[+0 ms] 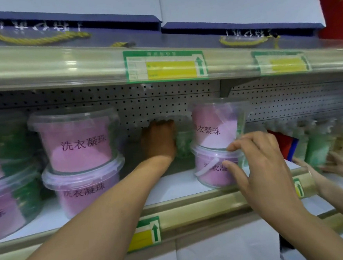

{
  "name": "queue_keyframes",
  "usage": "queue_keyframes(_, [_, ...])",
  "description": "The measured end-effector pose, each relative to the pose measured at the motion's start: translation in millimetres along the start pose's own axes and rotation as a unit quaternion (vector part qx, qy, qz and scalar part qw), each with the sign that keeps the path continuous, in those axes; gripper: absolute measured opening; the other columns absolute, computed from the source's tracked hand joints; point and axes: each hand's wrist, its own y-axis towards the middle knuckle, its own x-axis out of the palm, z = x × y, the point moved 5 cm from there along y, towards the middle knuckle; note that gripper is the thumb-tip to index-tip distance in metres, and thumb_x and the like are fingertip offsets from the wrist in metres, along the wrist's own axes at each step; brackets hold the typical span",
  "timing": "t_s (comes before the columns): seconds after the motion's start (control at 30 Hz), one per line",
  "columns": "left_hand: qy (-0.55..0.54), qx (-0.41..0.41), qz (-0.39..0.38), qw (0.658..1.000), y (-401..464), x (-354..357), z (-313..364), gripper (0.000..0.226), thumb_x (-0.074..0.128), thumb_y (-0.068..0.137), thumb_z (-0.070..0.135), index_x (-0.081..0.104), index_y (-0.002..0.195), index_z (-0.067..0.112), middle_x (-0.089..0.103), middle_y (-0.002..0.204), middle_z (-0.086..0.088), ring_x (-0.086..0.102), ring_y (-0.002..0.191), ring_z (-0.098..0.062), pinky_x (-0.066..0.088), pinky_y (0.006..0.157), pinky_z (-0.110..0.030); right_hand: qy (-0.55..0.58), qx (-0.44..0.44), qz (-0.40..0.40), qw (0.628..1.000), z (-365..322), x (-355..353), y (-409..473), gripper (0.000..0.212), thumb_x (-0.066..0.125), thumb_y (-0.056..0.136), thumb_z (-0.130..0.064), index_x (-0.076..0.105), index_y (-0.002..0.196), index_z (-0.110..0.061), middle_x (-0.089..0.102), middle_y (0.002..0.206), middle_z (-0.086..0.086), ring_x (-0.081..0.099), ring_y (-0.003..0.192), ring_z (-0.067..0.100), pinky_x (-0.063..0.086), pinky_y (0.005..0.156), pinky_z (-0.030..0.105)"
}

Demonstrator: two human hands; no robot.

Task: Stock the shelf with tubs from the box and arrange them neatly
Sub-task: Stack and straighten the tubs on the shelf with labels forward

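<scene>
I see my left hand [159, 139] curled round a green tub [184, 143] deep on the white shelf [178, 185], against the pegboard back [144, 103]. My right hand [258, 160], fingers spread, touches the stacked pink tubs [214, 143] just right of it (another person's hands [331, 165] work farther right).

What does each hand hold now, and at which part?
The left hand grips the side of a green tub at the back of the shelf. The right hand only touches the front pink tubs, fingers spread.
</scene>
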Motion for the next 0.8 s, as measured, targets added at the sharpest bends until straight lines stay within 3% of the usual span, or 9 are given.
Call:
queue_keyframes(0.07, [0.037, -0.018, 0.014, 0.999, -5.0, -6.5, -7.3, 0.035, 0.055, 0.087, 0.009, 0.056, 0.121, 0.016, 0.058, 0.122, -0.009, 0.050, 0.115, -0.029, 0.041, 0.092, -0.038, 0.000, 0.003, 0.004, 1.000, -0.1, -0.1, -0.6, 0.029, 0.079, 0.067, -0.012, 0.062, 0.090, -0.009, 0.053, 0.092, 0.005, 0.042, 0.092, 0.022, 0.044, 0.074, 0.040])
queue_keyframes(0.17, [0.036, -0.044, 0.019, 0.998, -13.3, -12.6, -18.3, 0.044, 0.054, 0.086, 0.007, 0.051, 0.128, 0.018, 0.055, 0.128, -0.007, 0.046, 0.119, -0.029, 0.040, 0.090, -0.037, 0.003, 0.007, 0.003, 1.000, 0.5, 1.1, -1.5, 0.028, 0.078, 0.068, -0.011, 0.062, 0.091, -0.008, 0.053, 0.092, 0.006, 0.041, 0.093, 0.022, 0.038, 0.078, 0.033])
queue_keyframes(0.3, [0.048, -0.064, -0.019, 0.997, -19.9, -17.7, -22.4, 0.053, 0.061, 0.080, 0.008, 0.047, 0.130, 0.019, 0.049, 0.133, -0.006, 0.041, 0.124, -0.029, 0.039, 0.094, -0.040, 0.010, 0.017, -0.002, 1.000, 1.4, 2.0, -1.4, 0.027, 0.077, 0.069, -0.011, 0.061, 0.091, -0.008, 0.053, 0.093, 0.007, 0.041, 0.094, 0.023, 0.037, 0.080, 0.033])
queue_keyframes(0.4, [0.051, -0.001, -0.022, 0.998, -22.7, -21.2, -7.1, 0.057, 0.065, 0.077, 0.014, 0.048, 0.131, 0.023, 0.045, 0.136, -0.002, 0.034, 0.129, -0.026, 0.033, 0.102, -0.038, 0.014, 0.027, -0.002, 1.000, 0.6, 1.7, -1.5, 0.027, 0.078, 0.069, -0.010, 0.061, 0.091, -0.007, 0.053, 0.093, 0.007, 0.042, 0.095, 0.024, 0.043, 0.080, 0.039])
queue_keyframes(0.53, [0.068, 0.062, -0.048, 0.995, -15.2, -20.9, 15.1, 0.038, 0.054, 0.090, 0.018, 0.055, 0.128, 0.022, 0.051, 0.134, -0.006, 0.044, 0.124, -0.027, 0.039, 0.099, -0.037, 0.016, 0.028, 0.000, 0.999, -0.1, 1.5, -2.0, 0.027, 0.076, 0.070, -0.011, 0.061, 0.091, -0.007, 0.053, 0.093, 0.007, 0.040, 0.094, 0.023, 0.042, 0.080, 0.038])
queue_keyframes(0.67, [0.092, 0.033, -0.063, 0.993, -13.7, -22.6, 12.2, 0.038, 0.048, 0.091, 0.009, 0.055, 0.127, 0.016, 0.051, 0.133, -0.010, 0.047, 0.122, -0.030, 0.038, 0.101, -0.040, 0.015, 0.028, -0.007, 0.999, 0.8, 1.8, -1.1, 0.026, 0.076, 0.070, -0.012, 0.061, 0.091, -0.006, 0.054, 0.092, 0.008, 0.042, 0.094, 0.025, 0.042, 0.079, 0.040])
queue_keyframes(0.8, [0.080, -0.038, -0.016, 0.996, -29.3, -32.8, -13.0, 0.052, 0.051, 0.081, -0.001, 0.048, 0.130, 0.017, 0.049, 0.131, -0.010, 0.045, 0.121, -0.030, 0.033, 0.102, -0.042, 0.014, 0.032, -0.007, 0.999, -0.9, 1.5, -0.7, 0.026, 0.076, 0.070, -0.012, 0.062, 0.091, -0.006, 0.054, 0.092, 0.009, 0.044, 0.094, 0.028, 0.044, 0.079, 0.042])
